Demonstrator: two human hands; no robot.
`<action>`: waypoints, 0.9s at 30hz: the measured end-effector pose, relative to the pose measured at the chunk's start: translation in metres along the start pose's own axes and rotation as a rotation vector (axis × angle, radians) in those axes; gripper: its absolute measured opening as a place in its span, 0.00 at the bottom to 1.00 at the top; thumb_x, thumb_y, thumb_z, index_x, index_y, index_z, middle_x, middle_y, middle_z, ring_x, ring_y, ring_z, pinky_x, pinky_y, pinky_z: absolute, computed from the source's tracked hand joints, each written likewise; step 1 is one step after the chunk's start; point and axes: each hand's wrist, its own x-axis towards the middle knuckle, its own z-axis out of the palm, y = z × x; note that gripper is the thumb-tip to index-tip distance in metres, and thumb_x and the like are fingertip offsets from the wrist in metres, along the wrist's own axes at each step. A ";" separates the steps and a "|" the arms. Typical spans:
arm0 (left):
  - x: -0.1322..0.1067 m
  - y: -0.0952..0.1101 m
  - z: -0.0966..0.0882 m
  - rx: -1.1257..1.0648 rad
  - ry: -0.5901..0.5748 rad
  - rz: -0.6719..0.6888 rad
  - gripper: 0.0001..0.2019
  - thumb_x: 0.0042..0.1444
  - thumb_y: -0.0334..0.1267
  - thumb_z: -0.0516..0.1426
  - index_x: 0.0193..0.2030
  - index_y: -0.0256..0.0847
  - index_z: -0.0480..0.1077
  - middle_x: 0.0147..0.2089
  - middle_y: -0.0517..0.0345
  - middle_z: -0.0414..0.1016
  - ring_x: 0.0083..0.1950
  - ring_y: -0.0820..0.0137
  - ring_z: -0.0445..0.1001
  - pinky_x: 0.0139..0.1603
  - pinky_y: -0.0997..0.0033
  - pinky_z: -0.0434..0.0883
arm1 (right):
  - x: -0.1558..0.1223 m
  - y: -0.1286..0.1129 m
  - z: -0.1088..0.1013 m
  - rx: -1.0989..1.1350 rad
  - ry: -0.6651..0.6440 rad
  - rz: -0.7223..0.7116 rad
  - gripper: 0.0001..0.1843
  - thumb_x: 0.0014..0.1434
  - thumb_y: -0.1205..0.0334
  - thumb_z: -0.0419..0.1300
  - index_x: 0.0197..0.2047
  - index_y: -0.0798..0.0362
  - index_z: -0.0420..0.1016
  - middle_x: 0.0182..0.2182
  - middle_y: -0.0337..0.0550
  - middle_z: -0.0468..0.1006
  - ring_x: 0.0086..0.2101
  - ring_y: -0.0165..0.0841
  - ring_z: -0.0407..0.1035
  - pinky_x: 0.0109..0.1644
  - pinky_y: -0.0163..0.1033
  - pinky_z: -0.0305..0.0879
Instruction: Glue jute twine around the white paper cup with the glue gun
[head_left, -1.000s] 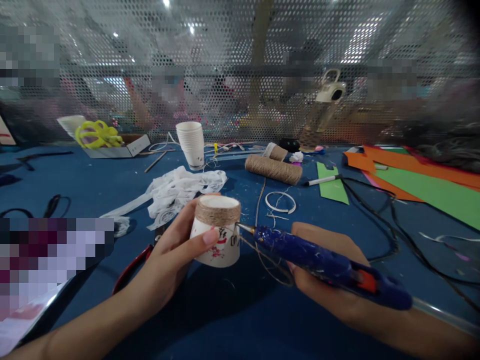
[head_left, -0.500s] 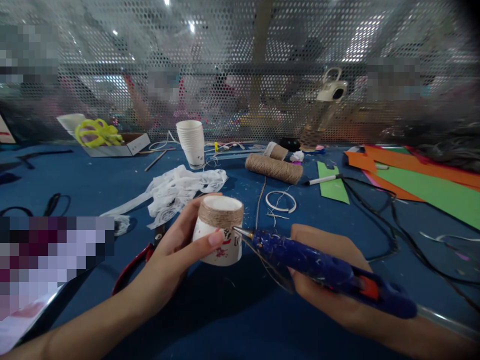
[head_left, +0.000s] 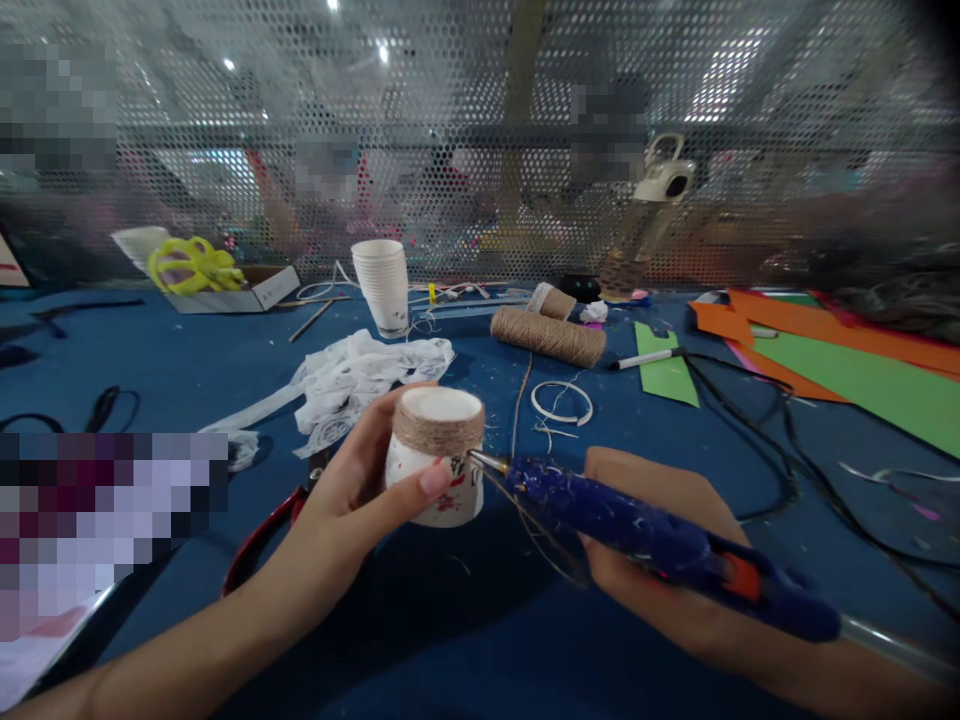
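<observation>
My left hand (head_left: 352,500) is wrapped round an upside-down white paper cup (head_left: 437,458) whose upper band is wound with brown twine. My right hand (head_left: 660,555) grips a blue hot glue gun (head_left: 645,535). The gun's metal nozzle touches the cup's right side, just under the twine band. A loose strand of twine (head_left: 525,510) trails from the cup down past the gun and up the table to a twine spool (head_left: 547,337).
On the blue table lie white lace (head_left: 352,380), a stack of paper cups (head_left: 381,285), red-handled pliers (head_left: 262,535), a marker (head_left: 645,360), black cables (head_left: 787,470), green and orange paper sheets (head_left: 847,365) and yellow scissors (head_left: 191,268) in a box. A perforated metal screen (head_left: 480,130) closes the far side.
The cup has turned a little in my left hand, and the glue gun has shifted slightly along its side. Both hands keep their hold.
</observation>
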 end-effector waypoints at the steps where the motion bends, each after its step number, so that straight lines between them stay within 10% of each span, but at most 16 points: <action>1: 0.000 -0.001 -0.001 0.015 -0.003 0.009 0.25 0.57 0.45 0.69 0.61 0.57 0.73 0.59 0.63 0.81 0.63 0.59 0.73 0.58 0.72 0.71 | 0.000 0.000 0.000 0.004 0.001 -0.004 0.13 0.60 0.69 0.58 0.28 0.48 0.59 0.22 0.33 0.66 0.22 0.28 0.61 0.23 0.36 0.55; 27: 0.001 -0.003 -0.002 0.082 -0.054 0.038 0.24 0.62 0.41 0.67 0.63 0.60 0.69 0.60 0.69 0.77 0.63 0.70 0.72 0.58 0.83 0.69 | -0.004 0.002 0.001 -0.051 -0.003 0.023 0.14 0.60 0.69 0.59 0.28 0.48 0.58 0.22 0.33 0.64 0.21 0.28 0.60 0.22 0.35 0.53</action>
